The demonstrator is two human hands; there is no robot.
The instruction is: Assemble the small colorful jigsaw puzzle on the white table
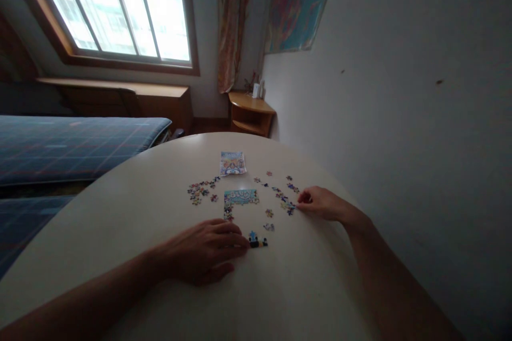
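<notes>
A partly joined jigsaw puzzle [241,196] lies on the round white table [160,181], with a lettered top strip and a left side running down. My left hand [212,248] rests flat over its lower left, fingers stretched out. Its fingertips touch or nearly touch a dark joined strip of puzzle pieces [258,243], and it hides part of the area below the left side. My right hand [320,203] is closed, fingers curled and fingertips together beside a blue puzzle piece [290,208] in the right-hand scatter. Whatever those fingertips hold, if anything, is hidden.
Loose pieces [200,191] are heaped left of the puzzle; others [269,213] lie right of it. A small picture packet [232,163] lies behind. Beyond the table are a plaid mattress [80,144] and a corner shelf [252,104]; a wall rises at right.
</notes>
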